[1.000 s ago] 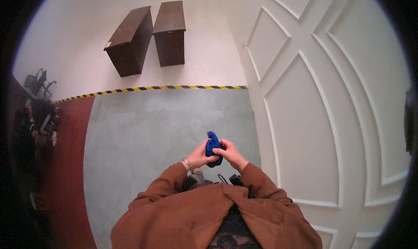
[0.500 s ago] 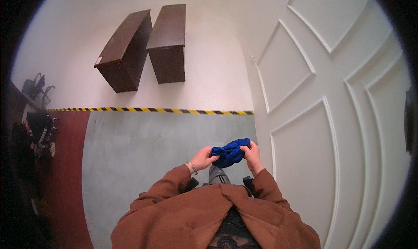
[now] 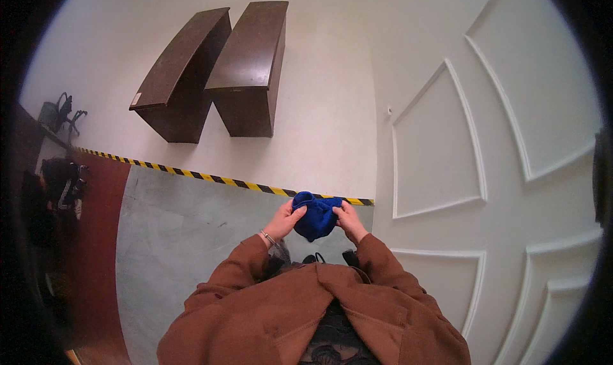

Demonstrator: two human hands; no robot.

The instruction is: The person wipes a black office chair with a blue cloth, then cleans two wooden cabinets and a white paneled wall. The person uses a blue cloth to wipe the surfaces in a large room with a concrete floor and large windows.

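A bunched piece of blue fabric [image 3: 314, 221], soft and gathered with a rolled-looking upper edge, hangs between my two hands in front of my body. Its exact kind does not show. My left hand [image 3: 283, 219] pinches its left side, thumb on top. On the opposite side, my right hand [image 3: 348, 219] grips a narrower gathered part. The middle of the fabric sags below both hands. Brown sleeves cover both arms, and a bracelet [image 3: 268, 237] circles my left wrist.
A white panelled surface [image 3: 440, 148] rises close on my right. Two dark brown box-like units [image 3: 246, 65] stand against the pale wall ahead. Yellow-black tape [image 3: 217, 178] edges the grey floor [image 3: 179, 237]. Dark clothing and shoes [image 3: 64, 186] are at far left.
My hands have moved up and slightly left with the blue fabric. It was stretched slantwise and now hangs in a rounder bunch. The view has turned slightly.
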